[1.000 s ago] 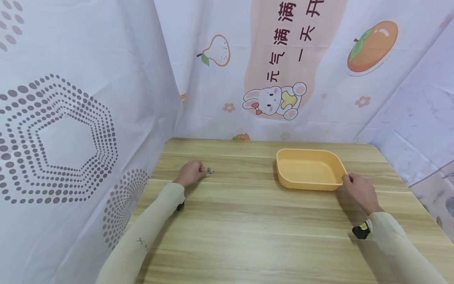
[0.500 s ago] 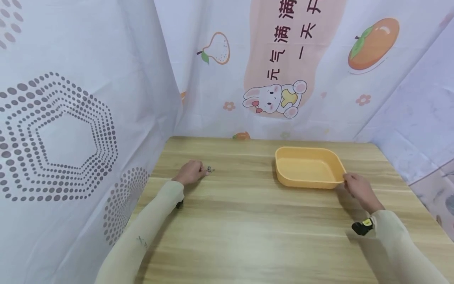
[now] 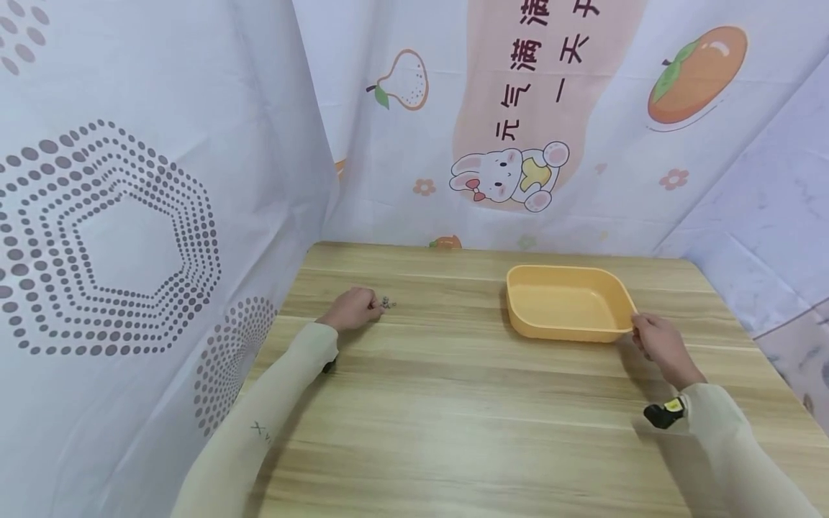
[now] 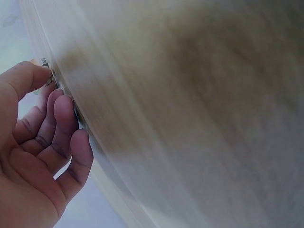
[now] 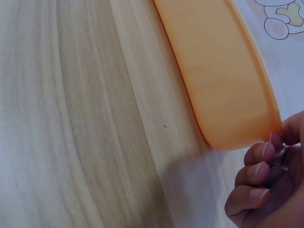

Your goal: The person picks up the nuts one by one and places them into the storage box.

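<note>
My left hand (image 3: 352,309) rests low at the table's far left, beside a small cluster of tiny grey metal pieces (image 3: 386,303). In the left wrist view, thumb and forefinger (image 4: 38,76) come together at a small shiny metal piece (image 4: 44,62), pinching it; its exact kind is too small to tell. The other fingers are curled. On the right, my right hand (image 3: 663,349) pinches the near right corner of a shallow yellow plastic basin (image 3: 563,334). The right wrist view shows thumb and forefinger on its rim (image 5: 266,76). No contents show inside the basin.
The wooden table (image 3: 440,403) runs between both arms. White printed curtains (image 3: 401,180) hang at its back edge and along the left and right sides. A small dark speck (image 5: 165,126) lies on the wood near the basin.
The camera view has shifted slightly. My left fingertips have come a little closer to the metal pieces. The right hand still holds the basin corner, and the basin stays put.
</note>
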A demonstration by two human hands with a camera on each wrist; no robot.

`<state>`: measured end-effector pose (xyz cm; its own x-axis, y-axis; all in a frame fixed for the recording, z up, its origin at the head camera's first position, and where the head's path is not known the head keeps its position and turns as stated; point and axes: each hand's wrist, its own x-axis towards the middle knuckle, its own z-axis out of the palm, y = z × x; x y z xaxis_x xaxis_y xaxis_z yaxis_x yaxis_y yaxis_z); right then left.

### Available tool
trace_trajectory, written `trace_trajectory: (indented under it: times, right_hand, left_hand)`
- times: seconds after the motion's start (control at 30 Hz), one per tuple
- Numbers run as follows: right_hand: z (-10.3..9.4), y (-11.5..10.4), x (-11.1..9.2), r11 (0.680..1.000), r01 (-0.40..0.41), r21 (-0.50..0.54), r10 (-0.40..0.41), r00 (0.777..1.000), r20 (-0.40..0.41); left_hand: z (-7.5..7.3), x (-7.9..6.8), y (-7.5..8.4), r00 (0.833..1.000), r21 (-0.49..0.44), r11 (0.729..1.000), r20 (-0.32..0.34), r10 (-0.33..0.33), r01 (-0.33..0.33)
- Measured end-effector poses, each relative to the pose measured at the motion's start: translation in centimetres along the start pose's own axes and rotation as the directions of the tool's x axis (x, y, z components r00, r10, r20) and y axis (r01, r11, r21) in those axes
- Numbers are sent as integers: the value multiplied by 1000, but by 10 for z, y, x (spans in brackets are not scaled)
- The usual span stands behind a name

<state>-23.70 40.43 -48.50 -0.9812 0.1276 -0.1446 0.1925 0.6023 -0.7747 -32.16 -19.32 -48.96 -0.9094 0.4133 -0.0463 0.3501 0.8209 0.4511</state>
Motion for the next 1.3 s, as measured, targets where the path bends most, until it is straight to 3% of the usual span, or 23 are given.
trace_trajectory:
  times: [0.53,0.83,1.0,1.3]
  right_hand:
    - [1,-1,-5,999,6,38,-6,1000,6]
    - [0,0,-6,999,14,43,-15,1000,6]
    - [0,1,-5,999,18,48,-19,1000,4]
    - [1,-1,-6,998,9,58,-10,1000,12]
  left_hand:
    - [-3,2,13,996,74,996,-73,47,-42]
    - [-7,1,36,980,176,979,-151,128,-101]
    - [-9,2,49,973,169,976,-159,168,-141]
    - [-7,4,55,957,184,965,-188,223,-188]
